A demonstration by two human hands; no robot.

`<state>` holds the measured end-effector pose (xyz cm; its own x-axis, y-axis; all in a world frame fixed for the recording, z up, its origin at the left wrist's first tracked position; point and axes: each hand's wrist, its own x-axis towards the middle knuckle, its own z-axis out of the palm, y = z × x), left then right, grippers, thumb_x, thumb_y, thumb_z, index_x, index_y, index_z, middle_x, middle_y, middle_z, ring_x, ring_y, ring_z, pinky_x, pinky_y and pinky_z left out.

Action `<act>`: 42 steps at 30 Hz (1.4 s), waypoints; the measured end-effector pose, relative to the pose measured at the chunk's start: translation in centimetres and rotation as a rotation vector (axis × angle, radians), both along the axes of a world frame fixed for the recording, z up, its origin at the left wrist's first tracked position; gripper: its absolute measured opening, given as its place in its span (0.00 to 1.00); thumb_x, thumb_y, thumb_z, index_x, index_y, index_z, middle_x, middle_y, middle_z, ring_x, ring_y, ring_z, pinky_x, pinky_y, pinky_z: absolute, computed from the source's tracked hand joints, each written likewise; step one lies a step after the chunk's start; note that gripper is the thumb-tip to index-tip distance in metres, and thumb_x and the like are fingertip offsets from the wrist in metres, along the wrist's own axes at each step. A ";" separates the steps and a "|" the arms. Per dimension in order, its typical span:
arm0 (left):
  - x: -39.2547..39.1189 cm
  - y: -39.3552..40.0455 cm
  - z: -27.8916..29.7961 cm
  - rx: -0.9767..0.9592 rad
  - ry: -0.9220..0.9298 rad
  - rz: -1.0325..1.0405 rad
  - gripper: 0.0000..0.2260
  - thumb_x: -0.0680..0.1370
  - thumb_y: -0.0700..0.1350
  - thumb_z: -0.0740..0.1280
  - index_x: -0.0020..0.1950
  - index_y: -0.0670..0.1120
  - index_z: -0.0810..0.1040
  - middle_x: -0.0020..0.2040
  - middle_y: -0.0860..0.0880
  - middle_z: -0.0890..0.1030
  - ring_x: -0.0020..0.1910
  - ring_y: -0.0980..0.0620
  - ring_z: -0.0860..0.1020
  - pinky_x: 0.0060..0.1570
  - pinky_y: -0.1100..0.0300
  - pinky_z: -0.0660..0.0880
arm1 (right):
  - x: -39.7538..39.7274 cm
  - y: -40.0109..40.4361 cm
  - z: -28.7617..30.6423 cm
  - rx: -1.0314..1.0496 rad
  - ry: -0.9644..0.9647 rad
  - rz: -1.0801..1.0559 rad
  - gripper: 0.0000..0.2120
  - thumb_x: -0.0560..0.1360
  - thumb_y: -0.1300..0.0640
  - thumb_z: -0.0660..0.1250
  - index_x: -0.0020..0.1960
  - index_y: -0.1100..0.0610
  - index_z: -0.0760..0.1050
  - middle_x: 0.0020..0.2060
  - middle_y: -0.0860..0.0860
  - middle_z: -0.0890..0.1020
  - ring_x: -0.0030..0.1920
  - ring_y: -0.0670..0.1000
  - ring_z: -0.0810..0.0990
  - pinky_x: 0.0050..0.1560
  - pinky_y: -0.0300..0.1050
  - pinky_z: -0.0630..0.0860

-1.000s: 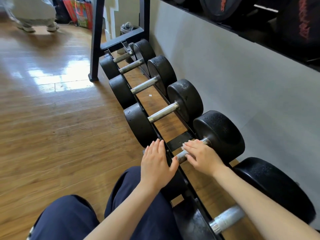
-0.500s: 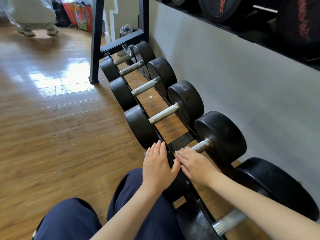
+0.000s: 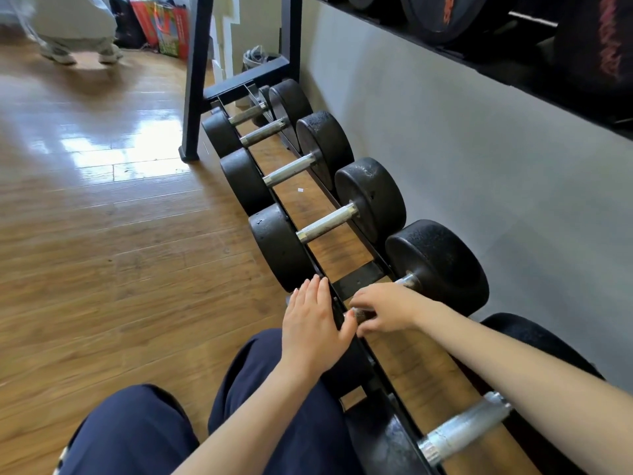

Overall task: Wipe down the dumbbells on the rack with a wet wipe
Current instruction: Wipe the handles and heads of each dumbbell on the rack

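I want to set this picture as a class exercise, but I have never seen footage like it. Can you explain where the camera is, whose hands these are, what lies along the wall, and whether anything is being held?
There is no machine here. The single view comes from a camera worn on a person's head, looking forward and down, so the hands are the wearer's own.

A low black rack runs along the grey wall and carries a row of black dumbbells with metal handles.

The left hand lies flat, fingers straight, on the near weight of one dumbbell. The right hand curls round that dumbbell's handle. A wipe may be under its fingers, but I cannot make one out.

The dark blue knees below belong to the wearer. Another person's feet show far back on the wooden floor.
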<state>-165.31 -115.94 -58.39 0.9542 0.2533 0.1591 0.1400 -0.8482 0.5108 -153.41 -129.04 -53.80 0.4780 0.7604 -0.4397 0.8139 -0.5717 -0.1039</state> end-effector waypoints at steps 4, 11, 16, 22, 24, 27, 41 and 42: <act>0.0 0.0 0.0 -0.001 -0.003 0.004 0.41 0.71 0.65 0.41 0.78 0.43 0.59 0.77 0.45 0.61 0.77 0.48 0.57 0.72 0.59 0.44 | 1.5 0.3 1.6 -0.155 0.071 -0.048 0.28 0.69 0.47 0.73 0.66 0.52 0.72 0.58 0.46 0.77 0.59 0.46 0.74 0.60 0.42 0.71; 0.1 0.0 -0.1 -0.001 -0.001 0.002 0.40 0.72 0.65 0.42 0.77 0.42 0.61 0.77 0.44 0.62 0.77 0.47 0.58 0.72 0.59 0.44 | 2.3 3.4 1.4 -0.332 0.178 -0.134 0.30 0.68 0.45 0.75 0.66 0.55 0.73 0.56 0.48 0.79 0.57 0.50 0.76 0.59 0.45 0.73; 0.1 -0.1 -0.1 -0.002 -0.016 0.014 0.39 0.73 0.64 0.45 0.76 0.41 0.64 0.75 0.42 0.66 0.75 0.45 0.62 0.72 0.58 0.48 | 4.0 3.9 2.9 -0.561 0.114 -0.165 0.28 0.71 0.51 0.73 0.67 0.59 0.71 0.58 0.52 0.76 0.60 0.52 0.75 0.58 0.44 0.69; 0.0 -0.1 -0.1 -0.006 -0.022 0.014 0.37 0.74 0.63 0.47 0.75 0.41 0.65 0.74 0.42 0.67 0.75 0.45 0.63 0.72 0.56 0.49 | 3.5 6.2 1.8 -0.664 0.102 -0.057 0.29 0.72 0.49 0.72 0.69 0.59 0.70 0.62 0.54 0.75 0.62 0.54 0.74 0.64 0.49 0.70; 0.0 -0.1 -0.1 -0.013 -0.017 0.012 0.37 0.74 0.63 0.47 0.75 0.41 0.65 0.74 0.42 0.67 0.75 0.45 0.63 0.72 0.56 0.49 | 3.4 6.1 2.4 -0.627 0.145 -0.081 0.30 0.72 0.49 0.72 0.70 0.57 0.70 0.63 0.52 0.74 0.64 0.53 0.72 0.65 0.50 0.68; 0.1 -0.1 -0.2 -0.007 -0.003 0.021 0.36 0.74 0.63 0.49 0.73 0.40 0.68 0.72 0.41 0.70 0.73 0.43 0.67 0.71 0.54 0.52 | 4.8 5.3 2.8 -0.719 0.117 -0.118 0.27 0.72 0.52 0.72 0.68 0.59 0.71 0.61 0.54 0.76 0.62 0.55 0.74 0.64 0.49 0.69; 0.1 -0.1 -0.4 -0.010 -0.023 0.028 0.35 0.75 0.62 0.51 0.71 0.39 0.70 0.70 0.41 0.72 0.71 0.43 0.69 0.70 0.52 0.55 | 4.0 6.2 1.2 -0.807 -0.009 -0.097 0.27 0.73 0.53 0.70 0.69 0.61 0.69 0.61 0.56 0.76 0.61 0.55 0.75 0.63 0.46 0.71; 0.1 -0.1 -0.4 -0.008 -0.023 0.030 0.34 0.75 0.62 0.52 0.71 0.39 0.71 0.70 0.40 0.73 0.71 0.42 0.70 0.70 0.52 0.56 | 4.4 6.2 1.4 -0.870 -0.025 -0.100 0.27 0.73 0.52 0.71 0.68 0.61 0.69 0.60 0.57 0.76 0.60 0.55 0.76 0.63 0.48 0.71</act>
